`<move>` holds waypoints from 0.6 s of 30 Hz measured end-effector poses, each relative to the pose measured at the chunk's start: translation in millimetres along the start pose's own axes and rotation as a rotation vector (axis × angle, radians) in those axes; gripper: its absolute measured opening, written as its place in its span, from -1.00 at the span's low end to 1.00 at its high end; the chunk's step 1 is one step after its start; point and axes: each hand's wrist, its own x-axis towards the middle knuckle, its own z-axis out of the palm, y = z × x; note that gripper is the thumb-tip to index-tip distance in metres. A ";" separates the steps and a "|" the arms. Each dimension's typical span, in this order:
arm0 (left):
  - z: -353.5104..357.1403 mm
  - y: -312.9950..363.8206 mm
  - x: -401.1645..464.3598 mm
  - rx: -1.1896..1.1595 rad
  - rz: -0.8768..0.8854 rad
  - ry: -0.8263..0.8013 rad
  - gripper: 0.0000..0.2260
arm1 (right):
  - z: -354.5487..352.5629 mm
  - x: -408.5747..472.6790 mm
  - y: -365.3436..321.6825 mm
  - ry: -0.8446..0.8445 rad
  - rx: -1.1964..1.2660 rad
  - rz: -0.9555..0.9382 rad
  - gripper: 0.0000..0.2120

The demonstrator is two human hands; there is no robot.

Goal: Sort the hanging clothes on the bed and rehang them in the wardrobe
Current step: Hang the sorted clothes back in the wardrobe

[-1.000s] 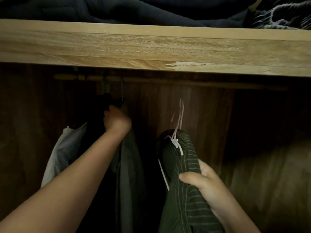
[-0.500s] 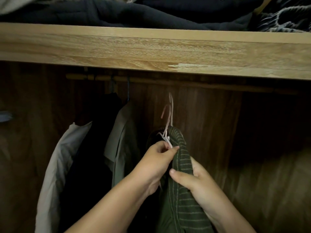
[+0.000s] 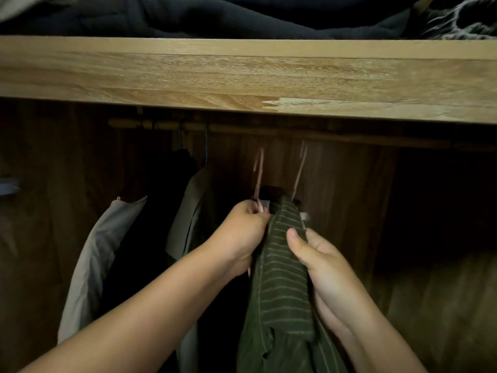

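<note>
Below the shelf, centre of frame: I see both hands at the neck of a green striped garment (image 3: 282,270), under the wardrobe rail (image 3: 242,128).
Left hand (image 3: 242,232): fingers curled, pinching a pink hanger (image 3: 258,181) at its base, just left of the garment's collar.
Right hand (image 3: 320,267): thumb pressed on the striped cloth, fingers wrapped behind it, gripping the garment.
Second pink hook (image 3: 300,170): rises right of the first; neither hook reaches the rail, both sit below it.
Already hung: a dark garment (image 3: 161,211), a grey-green shirt (image 3: 188,211) and a pale garment (image 3: 91,259), left of centre on blue hooks.
Shelf board (image 3: 242,76): light wood across the upper frame, dark folded bedding (image 3: 215,14) on top.
Progress: I judge it partway; three pieces are on the rail, the striped one is not yet hooked, and whatever remains on the bed is out of view.
</note>
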 end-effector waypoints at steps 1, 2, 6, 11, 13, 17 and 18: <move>-1.9 2.1 4.4 0.012 0.005 0.024 -0.76 | -0.7 4.2 -3.0 -0.003 0.023 -0.013 -0.77; -3.4 3.9 9.0 0.022 0.008 0.044 -0.76 | -1.1 9.3 -6.3 0.001 0.021 -0.026 -0.80; -7.7 13.4 26.7 0.015 0.046 0.093 -0.73 | 5.4 34.6 -19.8 0.036 -0.031 -0.067 -0.81; -14.1 32.3 51.2 -0.010 0.096 0.142 -0.71 | 17.2 80.2 -27.5 0.110 -0.094 -0.078 -0.69; -17.3 35.9 59.6 -0.006 0.090 0.177 -0.70 | 19.6 96.2 -24.7 0.119 -0.111 -0.069 -0.63; -20.8 31.7 65.7 -0.001 0.070 0.197 -0.71 | 20.3 113.6 -18.2 0.103 -0.200 -0.078 -0.55; -22.1 29.8 66.2 -0.016 0.072 0.211 -0.71 | 21.3 115.3 -16.6 0.098 -0.230 -0.077 -0.54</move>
